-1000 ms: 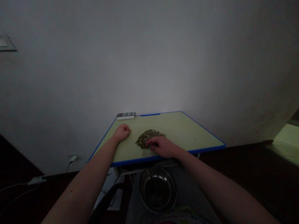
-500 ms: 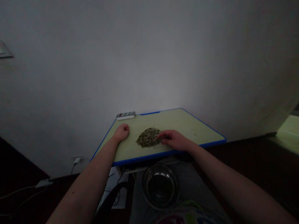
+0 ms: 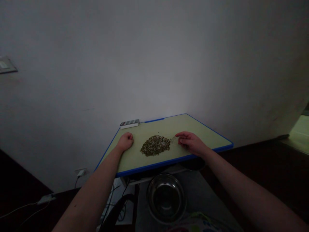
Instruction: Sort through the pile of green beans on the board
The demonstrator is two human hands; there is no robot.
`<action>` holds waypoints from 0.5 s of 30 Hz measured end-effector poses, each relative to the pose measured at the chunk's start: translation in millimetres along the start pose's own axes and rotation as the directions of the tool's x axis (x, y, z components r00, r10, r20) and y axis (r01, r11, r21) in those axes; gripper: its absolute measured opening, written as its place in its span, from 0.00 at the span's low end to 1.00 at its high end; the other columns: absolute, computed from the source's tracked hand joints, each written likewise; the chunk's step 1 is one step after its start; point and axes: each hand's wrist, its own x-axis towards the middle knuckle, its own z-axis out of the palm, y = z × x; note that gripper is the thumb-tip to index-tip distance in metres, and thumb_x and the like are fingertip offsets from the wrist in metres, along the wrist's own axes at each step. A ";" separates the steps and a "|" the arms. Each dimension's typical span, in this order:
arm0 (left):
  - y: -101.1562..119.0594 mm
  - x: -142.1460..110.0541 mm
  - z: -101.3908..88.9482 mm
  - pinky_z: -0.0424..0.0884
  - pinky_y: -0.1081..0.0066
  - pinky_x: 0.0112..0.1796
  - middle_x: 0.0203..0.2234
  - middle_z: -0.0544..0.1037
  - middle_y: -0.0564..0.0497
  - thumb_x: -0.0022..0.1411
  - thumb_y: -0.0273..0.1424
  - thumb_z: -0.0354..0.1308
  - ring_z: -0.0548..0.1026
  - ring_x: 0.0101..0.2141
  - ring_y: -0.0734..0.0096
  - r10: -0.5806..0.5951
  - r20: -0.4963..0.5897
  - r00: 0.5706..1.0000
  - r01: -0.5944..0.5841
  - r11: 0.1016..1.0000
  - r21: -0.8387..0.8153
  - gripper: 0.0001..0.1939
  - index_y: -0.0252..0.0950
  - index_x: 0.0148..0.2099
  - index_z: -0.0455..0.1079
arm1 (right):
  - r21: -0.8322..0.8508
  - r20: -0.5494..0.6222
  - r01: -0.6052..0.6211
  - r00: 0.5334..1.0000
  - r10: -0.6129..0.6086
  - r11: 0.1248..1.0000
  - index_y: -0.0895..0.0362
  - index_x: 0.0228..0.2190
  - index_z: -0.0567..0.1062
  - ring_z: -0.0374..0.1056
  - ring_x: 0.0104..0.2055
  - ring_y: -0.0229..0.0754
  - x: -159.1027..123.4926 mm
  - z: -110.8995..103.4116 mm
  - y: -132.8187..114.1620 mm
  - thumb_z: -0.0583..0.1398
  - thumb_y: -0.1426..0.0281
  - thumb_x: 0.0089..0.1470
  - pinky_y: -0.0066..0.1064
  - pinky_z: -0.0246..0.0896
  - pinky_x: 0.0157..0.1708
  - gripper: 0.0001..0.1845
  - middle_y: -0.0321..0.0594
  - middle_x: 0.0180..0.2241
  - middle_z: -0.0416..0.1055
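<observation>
A flat heap of small green-brown grains (image 3: pixel 155 146) lies on the pale yellow tabletop (image 3: pixel 173 124); their exact kind is too small to tell. My left hand (image 3: pixel 126 141) rests left of the heap, curled into a fist, with nothing showing in it. Just right of the heap, my right hand (image 3: pixel 190 142) is closed on a clear curved piece (image 3: pixel 174 139). That piece's thin see-through edge points left, close to the grains, and the rest is hidden by the fingers. Below the table's front edge a shiny metal bowl (image 3: pixel 166 198) sits on my lap.
A blue rim (image 3: pixel 154 168) borders the table. At its back left corner lies a white box-like device with a dark, striped top (image 3: pixel 129 124). Behind stands a grey wall (image 3: pixel 154 64). A plug (image 3: pixel 81 173) and a power strip (image 3: pixel 46 199) with cables are low at left.
My right hand has moved right and away from the grains, bringing the clear curved piece out past their right edge. The heap looks more gathered. My left hand stays in place.
</observation>
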 end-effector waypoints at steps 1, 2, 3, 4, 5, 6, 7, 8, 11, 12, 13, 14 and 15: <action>-0.3 0.3 -0.1 0.54 0.72 0.26 0.18 0.58 0.56 0.41 0.25 0.50 0.59 0.24 0.73 0.003 0.004 1.000 -0.003 1.000 -0.004 0.09 0.37 0.18 0.49 | -0.007 -0.010 0.005 1.000 -0.005 1.000 0.58 0.37 0.72 0.57 0.19 0.31 1.2 -0.4 1.2 0.61 0.71 0.38 0.24 0.47 0.20 0.19 0.33 0.22 0.68; -0.5 0.6 -0.3 0.54 0.72 0.26 0.17 0.58 0.56 0.41 0.26 0.50 0.59 0.24 0.73 0.002 -0.002 1.000 -0.002 1.000 -0.009 0.09 0.38 0.18 0.49 | -0.017 -0.028 0.016 0.999 -0.016 1.000 0.58 0.37 0.72 0.57 0.19 0.31 2.7 -1.0 2.7 0.61 0.71 0.38 0.25 0.47 0.20 0.19 0.33 0.23 0.68; -0.7 1.0 -0.5 0.54 0.73 0.26 0.17 0.58 0.56 0.41 0.26 0.50 0.59 0.24 0.73 -0.006 -0.008 1.000 0.005 1.000 -0.012 0.10 0.38 0.18 0.49 | -0.037 -0.053 0.028 0.998 -0.030 0.999 0.59 0.37 0.71 0.57 0.19 0.31 4.1 -1.4 4.2 0.60 0.71 0.39 0.25 0.47 0.20 0.18 0.33 0.23 0.68; -0.8 1.4 -0.7 0.54 0.73 0.26 0.17 0.58 0.56 0.41 0.26 0.50 0.59 0.24 0.73 -0.016 -0.008 1.000 0.016 1.000 -0.017 0.09 0.38 0.18 0.50 | -0.074 -0.085 0.042 0.995 -0.048 0.996 0.59 0.37 0.71 0.56 0.19 0.31 5.5 -1.7 5.5 0.59 0.71 0.39 0.25 0.47 0.20 0.18 0.33 0.22 0.67; -1.1 1.7 -0.6 0.54 0.73 0.26 0.17 0.58 0.56 0.41 0.27 0.50 0.59 0.24 0.73 -0.031 -0.018 0.999 0.030 0.999 -0.028 0.09 0.38 0.19 0.50 | -0.130 -0.115 0.055 0.991 -0.070 0.990 0.59 0.37 0.71 0.56 0.19 0.31 6.7 -1.6 6.4 0.59 0.71 0.39 0.24 0.46 0.19 0.18 0.32 0.22 0.66; -1.4 1.9 -0.5 0.54 0.73 0.26 0.17 0.59 0.56 0.42 0.27 0.50 0.59 0.24 0.73 -0.049 -0.022 0.999 0.048 0.998 -0.040 0.08 0.38 0.19 0.51 | -0.203 -0.138 0.065 0.986 -0.094 0.977 0.59 0.37 0.71 0.55 0.19 0.31 7.5 -1.3 6.6 0.58 0.72 0.39 0.24 0.46 0.19 0.17 0.31 0.21 0.64; -1.7 2.1 -0.1 0.54 0.73 0.26 0.17 0.59 0.56 0.42 0.27 0.50 0.60 0.24 0.73 -0.065 -0.026 0.998 0.063 0.996 -0.056 0.07 0.38 0.20 0.52 | -0.288 -0.150 0.070 0.982 -0.117 0.955 0.59 0.37 0.71 0.55 0.19 0.31 8.0 -0.7 6.4 0.58 0.72 0.39 0.24 0.46 0.19 0.17 0.30 0.20 0.63; -2.1 2.2 0.3 0.54 0.73 0.26 0.17 0.60 0.56 0.42 0.27 0.50 0.60 0.23 0.73 -0.077 -0.029 0.997 0.075 0.994 -0.075 0.07 0.38 0.21 0.53 | -0.372 -0.152 0.072 0.979 -0.137 0.925 0.59 0.36 0.72 0.55 0.19 0.32 8.2 0.0 5.7 0.57 0.73 0.39 0.24 0.47 0.20 0.17 0.29 0.19 0.62; -3.3 2.1 1.4 0.54 0.74 0.26 0.18 0.60 0.57 0.42 0.26 0.49 0.60 0.24 0.74 -0.087 -0.033 0.996 0.083 0.990 -0.110 0.06 0.38 0.21 0.52 | -0.554 -0.124 0.073 0.978 -0.169 0.829 0.59 0.35 0.73 0.58 0.22 0.33 8.9 1.9 3.1 0.56 0.75 0.38 0.25 0.51 0.22 0.18 0.31 0.20 0.63; -3.6 1.9 1.4 0.54 0.74 0.26 0.17 0.59 0.57 0.42 0.25 0.49 0.59 0.24 0.74 -0.083 -0.033 0.996 0.079 0.991 -0.109 0.07 0.38 0.21 0.51 | -0.589 -0.119 0.071 0.978 -0.174 0.805 0.59 0.35 0.73 0.59 0.22 0.34 9.6 2.2 2.8 0.55 0.76 0.38 0.25 0.52 0.23 0.18 0.31 0.21 0.64; -3.8 1.7 1.2 0.54 0.74 0.26 0.17 0.58 0.57 0.41 0.25 0.48 0.59 0.24 0.74 -0.076 -0.032 0.997 0.072 0.992 -0.102 0.08 0.38 0.21 0.50 | -0.618 -0.114 0.067 0.978 -0.174 0.784 0.59 0.36 0.73 0.60 0.23 0.35 10.6 2.2 2.9 0.54 0.76 0.37 0.26 0.53 0.24 0.19 0.32 0.21 0.65; -3.9 1.6 0.9 0.53 0.73 0.26 0.17 0.58 0.56 0.41 0.24 0.48 0.59 0.24 0.74 -0.067 -0.028 0.997 0.064 0.994 -0.093 0.08 0.38 0.20 0.49 | -0.643 -0.105 0.063 0.980 -0.170 0.763 0.59 0.36 0.73 0.60 0.23 0.35 12.0 2.1 3.3 0.54 0.77 0.37 0.26 0.54 0.25 0.19 0.33 0.22 0.65; -4.1 1.5 0.5 0.53 0.73 0.26 0.17 0.57 0.56 0.40 0.24 0.47 0.58 0.24 0.74 -0.059 -0.028 0.998 0.056 0.995 -0.085 0.08 0.38 0.20 0.49 | -0.669 -0.094 0.061 0.982 -0.165 0.741 0.59 0.36 0.73 0.61 0.23 0.35 13.5 1.9 4.0 0.53 0.77 0.37 0.26 0.54 0.25 0.20 0.33 0.22 0.66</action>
